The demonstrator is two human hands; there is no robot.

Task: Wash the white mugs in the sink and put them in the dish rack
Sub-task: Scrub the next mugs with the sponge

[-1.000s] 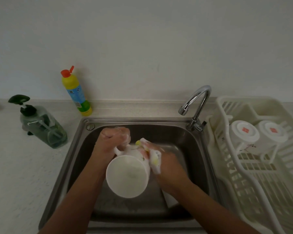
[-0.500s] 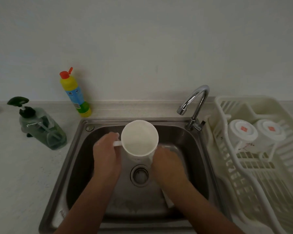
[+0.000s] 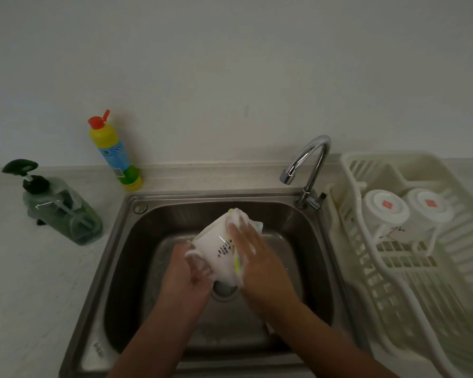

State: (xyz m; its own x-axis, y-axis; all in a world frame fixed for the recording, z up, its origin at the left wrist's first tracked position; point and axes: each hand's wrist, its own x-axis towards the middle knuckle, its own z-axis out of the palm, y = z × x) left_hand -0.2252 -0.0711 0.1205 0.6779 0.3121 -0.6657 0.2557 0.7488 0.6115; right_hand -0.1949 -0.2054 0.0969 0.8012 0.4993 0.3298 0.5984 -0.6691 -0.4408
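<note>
Over the steel sink (image 3: 137,257) I hold a white mug (image 3: 216,255) tilted, its mouth turned away from me and small dark print on its side. My left hand (image 3: 187,276) grips its handle. My right hand (image 3: 254,257) presses a soapy yellow-edged sponge (image 3: 238,264) flat against the mug's right side, fingers straight and foamy. Two more white mugs (image 3: 387,214) (image 3: 428,211) lie bottom-up in the white dish rack (image 3: 421,282) to the right.
A chrome tap (image 3: 310,170) arches over the sink's back right corner. A yellow bottle with a red cap (image 3: 115,154) stands at the wall on the left. A green pump dispenser (image 3: 58,211) sits on the counter. The drain (image 3: 224,290) lies below the mug.
The mug was turned from mouth facing me to mouth facing away, side up. My right hand moved from beside it to lie over its side with the sponge.
</note>
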